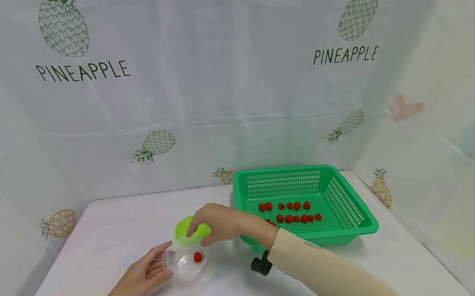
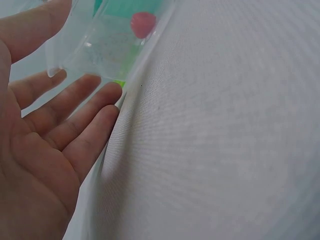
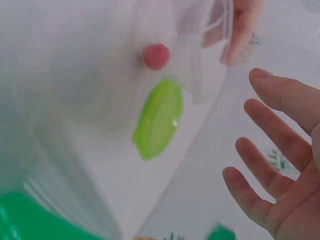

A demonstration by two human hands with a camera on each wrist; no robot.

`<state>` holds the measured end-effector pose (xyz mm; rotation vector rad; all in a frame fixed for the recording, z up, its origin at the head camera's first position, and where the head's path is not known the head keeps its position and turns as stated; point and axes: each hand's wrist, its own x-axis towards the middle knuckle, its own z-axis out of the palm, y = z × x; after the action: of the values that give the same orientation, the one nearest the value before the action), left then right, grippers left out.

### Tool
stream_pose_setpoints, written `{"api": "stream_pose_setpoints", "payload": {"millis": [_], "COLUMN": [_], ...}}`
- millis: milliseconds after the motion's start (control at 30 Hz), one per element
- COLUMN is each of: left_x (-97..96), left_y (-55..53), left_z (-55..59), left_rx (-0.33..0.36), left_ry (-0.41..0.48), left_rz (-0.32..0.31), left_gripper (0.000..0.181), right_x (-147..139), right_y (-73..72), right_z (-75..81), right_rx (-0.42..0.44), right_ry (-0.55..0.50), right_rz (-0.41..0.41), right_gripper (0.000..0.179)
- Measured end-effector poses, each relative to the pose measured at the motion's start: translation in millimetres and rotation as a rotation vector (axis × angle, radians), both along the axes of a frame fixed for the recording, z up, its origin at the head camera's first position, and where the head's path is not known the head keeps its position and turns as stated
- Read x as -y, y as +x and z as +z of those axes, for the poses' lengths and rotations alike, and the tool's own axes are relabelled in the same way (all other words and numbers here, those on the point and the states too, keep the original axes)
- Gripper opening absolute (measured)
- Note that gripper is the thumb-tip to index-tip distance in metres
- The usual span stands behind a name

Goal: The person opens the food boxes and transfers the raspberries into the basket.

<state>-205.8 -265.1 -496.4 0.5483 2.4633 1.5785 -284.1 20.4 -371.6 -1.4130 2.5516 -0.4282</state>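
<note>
A clear plastic cup stands on the table with a single strawberry inside. My left hand is at the cup's left side, thumb toward the near edge and fingers toward the far one. Its fingers look loosely straight in the left wrist view, tips close to the cup wall. Just behind the cup lies a yellow-green dish. Above that dish hovers my right hand, thumb and fingers apart with nothing between them; the right wrist view shows the fingers spread.
To the right of the cup a green slotted basket holds rows of strawberries. My right forearm crosses in front of its near-left corner. A pineapple-printed white sheet hangs behind and beside the table.
</note>
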Motion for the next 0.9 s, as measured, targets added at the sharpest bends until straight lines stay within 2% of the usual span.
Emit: {"api": "stream_pose_setpoints", "payload": {"millis": [433, 700, 900], "left_x": [-1.7, -2.6, -0.4], "left_y": [3.3, 3.9, 3.1], "left_z": [-1.0, 3.0, -0.1], "left_rx": [-0.015, -0.001, -0.017], "left_ry": [0.020, 0.031, 0.051], "left_rz": [-0.014, -0.016, -0.041], "left_gripper": [0.072, 0.073, 0.072], "right_x": [25, 34, 43], "right_y": [3.4, 6.4, 12.1], "right_z": [-31.3, -32.7, -33.7], "right_rx": [-0.027, -0.049, -0.104], "right_ry": [0.065, 0.147, 0.267], "right_rz": [0.003, -0.042, -0.111], "right_gripper": [0.030, 0.031, 0.026]}}
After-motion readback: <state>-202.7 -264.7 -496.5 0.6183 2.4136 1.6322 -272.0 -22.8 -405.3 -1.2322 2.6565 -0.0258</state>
